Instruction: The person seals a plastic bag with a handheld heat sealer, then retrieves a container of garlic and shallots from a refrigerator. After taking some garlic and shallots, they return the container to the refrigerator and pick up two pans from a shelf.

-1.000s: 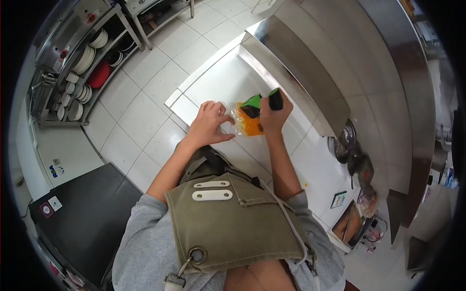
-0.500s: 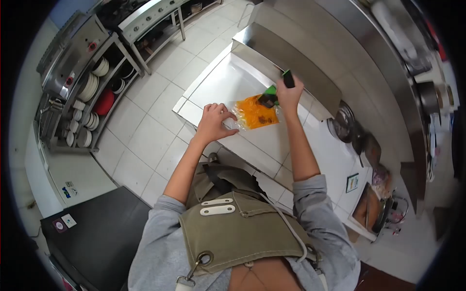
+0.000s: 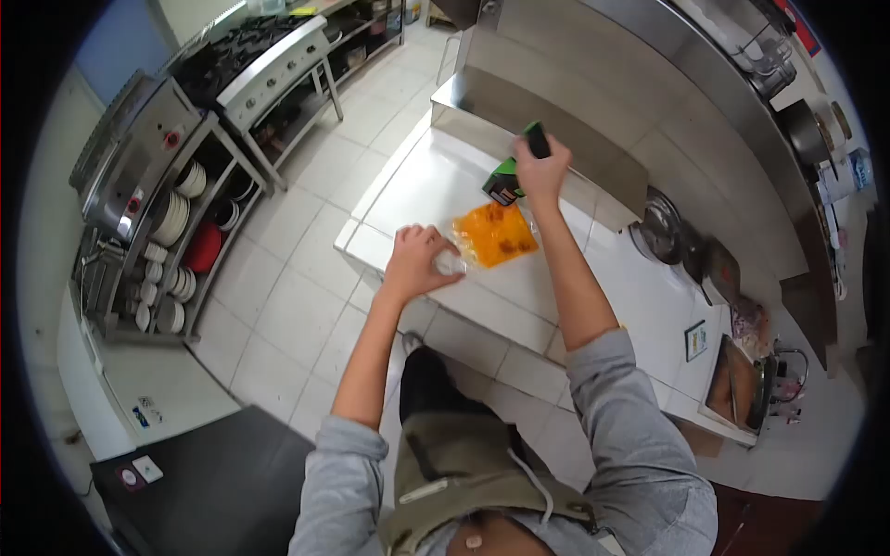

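The left hand (image 3: 422,259) lies on the near, clear end of the bag (image 3: 494,234), fingers bent down onto the plastic. Whether it pinches that end or only presses it flat cannot be told from this height. The right hand (image 3: 540,171) is closed around the black handle of a green and black tool (image 3: 503,183), arm stretched out. The tool's head sits just past the bag's far edge, and whether it touches the bag or the table (image 3: 417,176) is unclear. The two hands are well apart, with the bag between them.

The bag lies flat near the front edge of the steel table, its orange filling spread across the wider far part, the near part clear. The table has a raised back wall just behind the tool.

As a judgement, the step in hand is working the bag with the tool while the other hand pins it in place; the tool looks to be at the end of a stroke or between strokes. Another pass would call for the left hand to keep the clear end fixed, so that the bag does not slide on the smooth steel, and for the head to be laid square to the plastic.

Further out, a stove (image 3: 250,46) stands at the top left, a shelf (image 3: 130,278) with stacked plates (image 3: 171,218) is on the left across the tiled floor, and pans (image 3: 663,232) sit to the right
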### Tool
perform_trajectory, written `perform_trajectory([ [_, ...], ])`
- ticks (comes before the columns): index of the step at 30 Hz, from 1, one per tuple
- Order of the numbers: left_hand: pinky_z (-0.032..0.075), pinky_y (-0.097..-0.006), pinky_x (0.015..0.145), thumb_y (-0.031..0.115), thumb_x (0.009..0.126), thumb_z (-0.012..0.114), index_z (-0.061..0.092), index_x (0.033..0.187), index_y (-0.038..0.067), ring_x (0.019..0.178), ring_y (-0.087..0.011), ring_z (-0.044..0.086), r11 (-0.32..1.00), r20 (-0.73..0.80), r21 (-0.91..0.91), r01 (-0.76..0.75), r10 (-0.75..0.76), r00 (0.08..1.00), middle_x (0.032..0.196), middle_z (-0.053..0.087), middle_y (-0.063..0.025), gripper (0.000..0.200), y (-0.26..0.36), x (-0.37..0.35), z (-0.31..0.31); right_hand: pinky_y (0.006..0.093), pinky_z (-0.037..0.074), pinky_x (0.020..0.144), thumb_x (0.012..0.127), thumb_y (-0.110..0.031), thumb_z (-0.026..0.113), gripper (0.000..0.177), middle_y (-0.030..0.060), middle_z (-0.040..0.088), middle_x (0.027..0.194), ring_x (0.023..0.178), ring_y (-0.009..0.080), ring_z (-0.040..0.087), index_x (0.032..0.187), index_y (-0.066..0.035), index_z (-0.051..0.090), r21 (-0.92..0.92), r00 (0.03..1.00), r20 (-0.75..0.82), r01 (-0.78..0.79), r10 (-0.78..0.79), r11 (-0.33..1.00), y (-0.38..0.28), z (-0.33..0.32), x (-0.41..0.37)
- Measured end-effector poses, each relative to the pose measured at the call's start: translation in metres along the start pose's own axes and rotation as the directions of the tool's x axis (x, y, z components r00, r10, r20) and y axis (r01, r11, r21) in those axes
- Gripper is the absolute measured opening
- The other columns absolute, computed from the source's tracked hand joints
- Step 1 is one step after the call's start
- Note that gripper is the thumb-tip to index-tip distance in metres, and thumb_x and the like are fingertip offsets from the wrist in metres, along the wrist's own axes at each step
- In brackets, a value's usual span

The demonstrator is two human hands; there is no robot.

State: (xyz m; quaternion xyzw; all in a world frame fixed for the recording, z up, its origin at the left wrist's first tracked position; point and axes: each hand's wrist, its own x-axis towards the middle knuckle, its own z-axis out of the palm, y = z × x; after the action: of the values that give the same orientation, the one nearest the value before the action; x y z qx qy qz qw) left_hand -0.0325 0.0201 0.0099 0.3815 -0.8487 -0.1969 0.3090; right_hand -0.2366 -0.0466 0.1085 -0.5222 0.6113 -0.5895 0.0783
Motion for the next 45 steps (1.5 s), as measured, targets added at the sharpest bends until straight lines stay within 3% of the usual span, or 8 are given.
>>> perform_trajectory([
  [13,0.030,-0.0371,0.091,0.028,0.055,0.078,0.064,0.080,0.016,0.084,-0.0211,0.046,0.998,0.004,-0.028,0.049,-0.049,0.999,0.077,0.047,-0.0019,0.031,-0.001,0.006,-0.003,0.0268,0.041,0.054,0.068,-0.005,0.059,0.010,0.0053,0.047,0.056,0.056,0.0119,0.048,0.071,0.004,0.054,0.377,0.982,-0.172,-0.012,0.082,0.926,0.044,0.009,-0.033],
  [15,0.030,-0.0374,0.091,0.028,0.055,0.078,0.065,0.080,0.016,0.085,-0.0213,0.046,0.997,0.028,-0.055,0.059,-0.057,0.998,0.077,0.048,-0.0016,0.031,-0.002,0.005,0.000,0.0262,0.038,0.051,0.067,-0.003,0.056,0.008,0.0028,0.044,0.055,0.055,0.0105,0.045,0.067,0.003,0.050,0.135,0.998,-0.060,0.011,-0.003,0.991,0.050,0.012,-0.039],
  [18,0.030,-0.0378,0.092,0.026,0.054,0.079,0.065,0.081,0.015,0.085,-0.0211,0.046,0.995,0.016,-0.054,0.079,-0.078,0.997,0.079,0.049,-0.0011,0.032,-0.003,0.005,0.001,0.0268,0.035,0.049,0.065,-0.003,0.055,0.010,0.0013,0.041,0.055,0.054,0.0100,0.040,0.065,0.001,0.046,0.337,0.979,-0.051,-0.170,0.198,0.926,0.033,0.005,-0.028],
  [33,0.030,-0.0369,0.090,0.025,0.054,0.078,0.065,0.080,0.015,0.081,-0.0209,0.046,0.998,0.008,-0.040,0.053,-0.052,0.999,0.075,0.048,-0.0008,0.031,-0.004,0.006,0.004,0.0276,0.040,0.053,0.066,-0.003,0.057,0.010,0.0024,0.047,0.055,0.054,0.0114,0.045,0.067,0.003,0.048,0.383,0.982,0.005,-0.175,0.188,0.907,0.013,-0.004,-0.039],
  [34,0.030,-0.0369,0.090,0.025,0.054,0.078,0.065,0.080,0.015,0.081,-0.0209,0.046,0.998,0.021,-0.042,0.051,-0.050,0.999,0.075,0.048,-0.0008,0.031,-0.003,0.005,0.004,0.0281,0.040,0.052,0.066,-0.003,0.059,0.012,0.0023,0.047,0.056,0.054,0.0123,0.044,0.069,0.003,0.049,0.260,0.976,-0.206,-0.016,0.072,0.965,0.037,0.019,-0.045],
  [35,0.030,-0.0367,0.090,0.025,0.054,0.078,0.065,0.079,0.014,0.081,-0.0208,0.045,0.998,0.027,-0.036,0.059,-0.058,0.998,0.075,0.048,-0.0007,0.031,-0.004,0.005,0.003,0.0291,0.042,0.052,0.068,-0.006,0.061,0.013,0.0017,0.049,0.058,0.057,0.0154,0.051,0.071,0.003,0.051,0.190,1.000,0.000,-0.008,0.008,0.982,0.043,0.009,-0.047],
  [39,0.030,-0.0362,0.089,0.025,0.053,0.079,0.065,0.079,0.014,0.081,-0.0208,0.045,0.997,0.013,-0.024,0.069,-0.069,0.998,0.074,0.048,-0.0007,0.031,-0.002,0.006,0.006,0.0227,0.027,0.037,0.072,0.000,0.051,0.018,-0.0014,0.040,0.051,0.038,0.0062,0.034,0.062,-0.008,0.039,0.557,0.984,0.052,-0.171,0.172,0.813,0.003,-0.031,-0.047],
  [45,0.031,-0.0395,0.091,0.027,0.056,0.078,0.064,0.079,0.014,0.083,-0.0224,0.047,0.997,0.058,-0.006,0.082,-0.081,0.995,0.076,0.048,-0.0019,0.030,0.000,0.007,0.003,0.0221,0.031,0.038,0.067,0.003,0.050,0.020,0.0008,0.043,0.048,0.039,0.0067,0.038,0.054,-0.004,0.037,0.308,0.998,0.001,-0.060,0.063,0.950,0.018,-0.060,-0.080],
])
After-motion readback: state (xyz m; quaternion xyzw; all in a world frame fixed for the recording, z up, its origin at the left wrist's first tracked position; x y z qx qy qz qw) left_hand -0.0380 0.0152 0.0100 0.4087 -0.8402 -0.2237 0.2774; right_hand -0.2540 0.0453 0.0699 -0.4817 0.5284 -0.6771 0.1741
